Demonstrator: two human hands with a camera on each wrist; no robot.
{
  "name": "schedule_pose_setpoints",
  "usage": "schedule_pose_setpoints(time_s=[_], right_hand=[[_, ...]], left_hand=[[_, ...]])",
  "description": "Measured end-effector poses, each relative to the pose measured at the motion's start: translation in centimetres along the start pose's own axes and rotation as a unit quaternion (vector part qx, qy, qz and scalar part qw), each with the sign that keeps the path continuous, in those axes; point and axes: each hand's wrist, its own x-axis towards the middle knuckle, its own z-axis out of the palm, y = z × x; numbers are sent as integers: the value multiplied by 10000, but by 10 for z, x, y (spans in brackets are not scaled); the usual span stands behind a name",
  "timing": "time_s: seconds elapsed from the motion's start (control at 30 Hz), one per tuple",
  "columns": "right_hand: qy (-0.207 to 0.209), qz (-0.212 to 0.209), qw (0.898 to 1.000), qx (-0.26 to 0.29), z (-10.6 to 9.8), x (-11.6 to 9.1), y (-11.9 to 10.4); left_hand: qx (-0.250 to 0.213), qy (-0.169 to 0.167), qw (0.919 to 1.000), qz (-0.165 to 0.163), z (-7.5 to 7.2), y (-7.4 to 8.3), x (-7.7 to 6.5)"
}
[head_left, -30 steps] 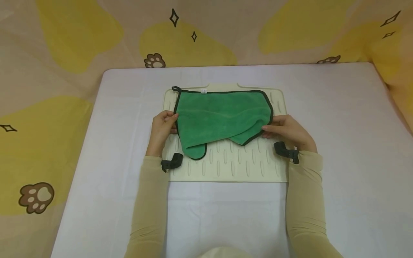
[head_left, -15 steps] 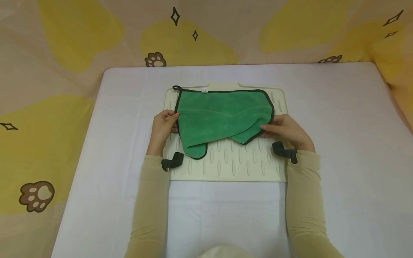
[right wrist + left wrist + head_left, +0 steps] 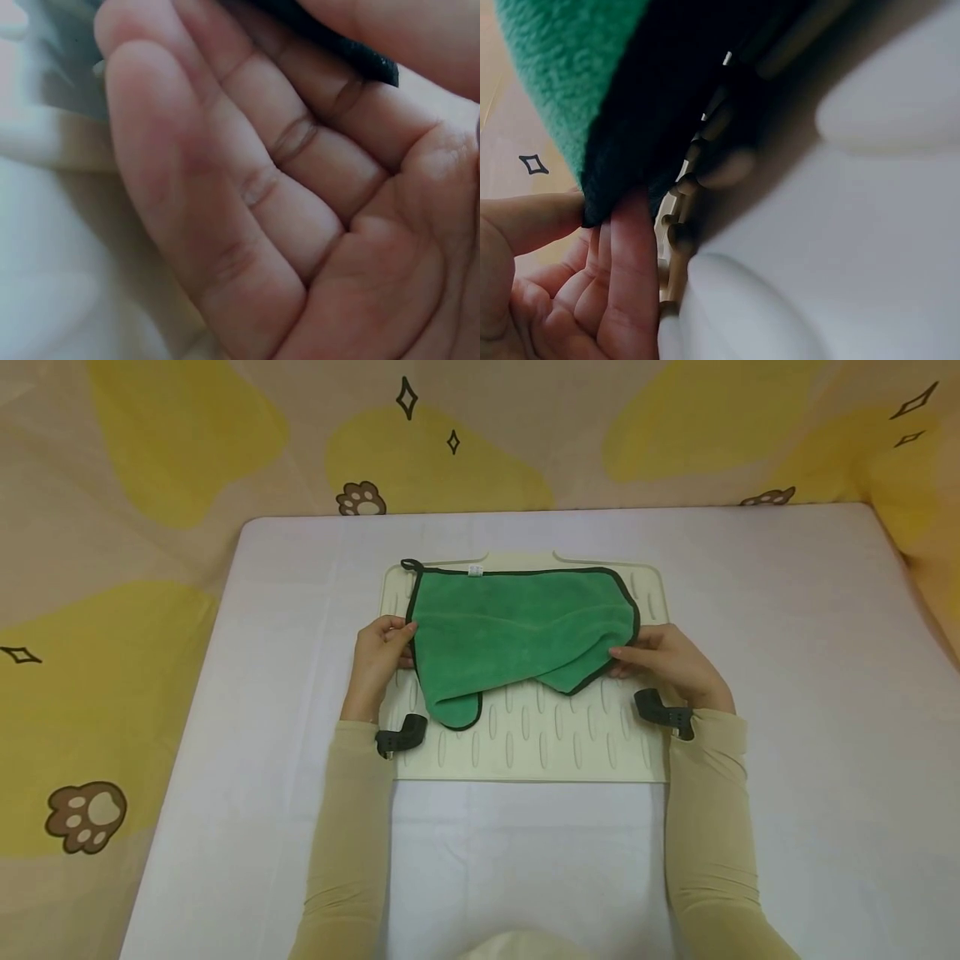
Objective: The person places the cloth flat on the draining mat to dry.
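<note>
A green cloth [image 3: 495,618] with black edging lies across a cream ribbed mat [image 3: 540,752], its front corners folded under or bunched. A small hanging loop sticks out at its far left corner, beside a white label on the far edge. My left hand [image 3: 380,656] pinches the left edge between thumb and fingers; the left wrist view shows the dark trim of the cloth [image 3: 570,82] held there. On the other side, my right hand [image 3: 667,660] pinches the right edge, thumb on top and fingers underneath. Those fingers [image 3: 247,180] fill most of the right wrist view.
The mat rests on a white-covered table [image 3: 810,693]. Behind and to the left hangs a patterned yellow and beige curtain [image 3: 480,435]. A black wrist camera [image 3: 401,737] sits on the left wrist, another black camera [image 3: 663,712] on the right.
Both hands keep their hold on the cloth. The right hand has shifted very slightly to the right in the last half second; the cloth otherwise looks the same.
</note>
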Motion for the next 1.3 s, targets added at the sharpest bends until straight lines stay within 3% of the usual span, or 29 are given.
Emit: schedule_pose_setpoints(time_s=[0.23,0.5,0.7,1.0,1.3], right_hand=[[239,-229,9994,-48,-5,-2,1],[683,-511,9913,1006,-12,-8,4],[904,-676,9833,1430,-12,-11,3],[1031,-865,9619,2380,-12,-13,3],[968,-291,9856,1352,-5,-11,1]], left_hand=[[-21,23,10000,29,0,0,0],[-54,32,10000,22,0,0,0],[-56,48,10000,2,0,0,0],[-12,36,10000,8,-1,-1,0],[-22,-106,9998,-148,2,0,-5]])
